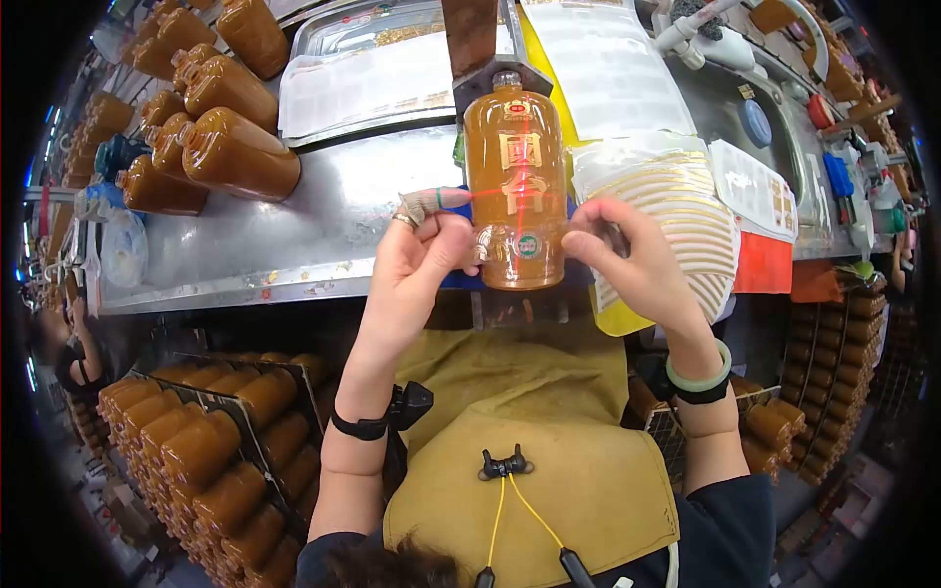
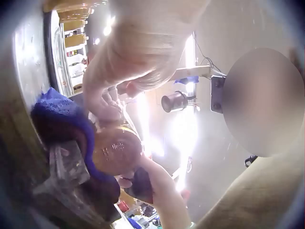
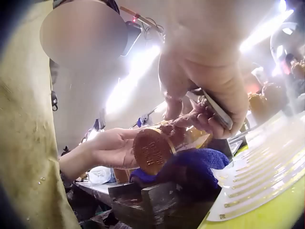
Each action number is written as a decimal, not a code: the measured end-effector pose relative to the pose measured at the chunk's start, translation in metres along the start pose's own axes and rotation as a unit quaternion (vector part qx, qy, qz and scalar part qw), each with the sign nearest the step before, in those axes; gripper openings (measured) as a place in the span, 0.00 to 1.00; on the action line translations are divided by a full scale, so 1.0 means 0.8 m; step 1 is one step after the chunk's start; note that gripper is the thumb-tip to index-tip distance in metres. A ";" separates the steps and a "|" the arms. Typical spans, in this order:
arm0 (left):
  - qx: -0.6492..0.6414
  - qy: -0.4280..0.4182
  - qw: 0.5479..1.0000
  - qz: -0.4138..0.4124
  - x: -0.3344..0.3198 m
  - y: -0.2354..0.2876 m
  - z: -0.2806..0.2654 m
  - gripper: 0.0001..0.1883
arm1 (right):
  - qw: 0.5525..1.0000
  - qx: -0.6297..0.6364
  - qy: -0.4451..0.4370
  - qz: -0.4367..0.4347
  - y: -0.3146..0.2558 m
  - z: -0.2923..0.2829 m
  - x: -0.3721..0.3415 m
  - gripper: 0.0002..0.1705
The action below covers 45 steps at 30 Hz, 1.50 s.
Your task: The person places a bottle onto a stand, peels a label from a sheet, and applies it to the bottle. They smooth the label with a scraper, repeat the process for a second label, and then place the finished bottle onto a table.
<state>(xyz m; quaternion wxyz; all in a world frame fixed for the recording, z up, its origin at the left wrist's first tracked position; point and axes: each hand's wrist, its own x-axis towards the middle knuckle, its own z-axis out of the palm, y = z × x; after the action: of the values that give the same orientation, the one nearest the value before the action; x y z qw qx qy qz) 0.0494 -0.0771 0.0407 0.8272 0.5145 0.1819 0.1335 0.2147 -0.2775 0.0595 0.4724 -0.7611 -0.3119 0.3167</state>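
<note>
An amber-brown glass bottle (image 1: 516,186) lies on its back, neck away from me, with gold characters and a small green emblem facing up. Thin red light lines cross it. At its lower left side my left hand (image 1: 421,260) holds the bottle with curled fingers; a fabric sleeve covers the index finger. A shiny clear patch (image 1: 485,243) shows beside that thumb. My right hand (image 1: 632,250) touches the bottle's lower right side with thumb and index finger. In the right wrist view its other fingers curl round a thin flat tool (image 3: 218,109). Blue cloth (image 3: 195,167) lies beneath the bottle.
Sheets of gold-striped strips (image 1: 676,220) lie close on the right, near a sink (image 1: 779,127). Several amber bottles (image 1: 240,152) lie on the metal bench (image 1: 363,206) at left. A tray (image 1: 392,34) stands behind. Racks of stacked bottles (image 1: 201,446) flank me below.
</note>
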 end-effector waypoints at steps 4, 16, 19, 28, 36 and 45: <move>0.032 0.032 0.999 -0.015 -0.002 -0.007 -0.002 0.19 | 0.997 0.071 -0.019 0.031 0.007 0.001 0.001 0.11; 0.010 0.048 0.998 -0.034 0.003 -0.014 -0.004 0.19 | 0.995 0.093 -0.013 0.013 0.012 0.006 0.004 0.10; 0.018 0.055 0.998 -0.026 0.001 -0.018 -0.004 0.19 | 0.993 0.114 -0.016 0.019 0.015 0.008 0.004 0.11; 0.011 0.061 0.998 -0.033 0.000 -0.019 -0.004 0.19 | 0.996 0.090 -0.017 0.012 0.015 0.006 0.006 0.11; 0.007 0.063 0.998 -0.027 -0.001 -0.018 0.000 0.19 | 0.996 0.087 -0.018 0.025 0.010 0.004 0.005 0.10; 0.009 0.064 0.998 -0.023 -0.001 -0.017 0.001 0.19 | 0.995 0.092 -0.020 0.025 0.009 0.005 0.005 0.10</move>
<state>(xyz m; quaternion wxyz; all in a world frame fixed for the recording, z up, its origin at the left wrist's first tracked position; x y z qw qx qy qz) 0.0495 -0.0837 0.0291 0.8122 0.5081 0.2475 0.1449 0.2153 -0.2754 0.0508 0.5257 -0.7155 -0.2721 0.3710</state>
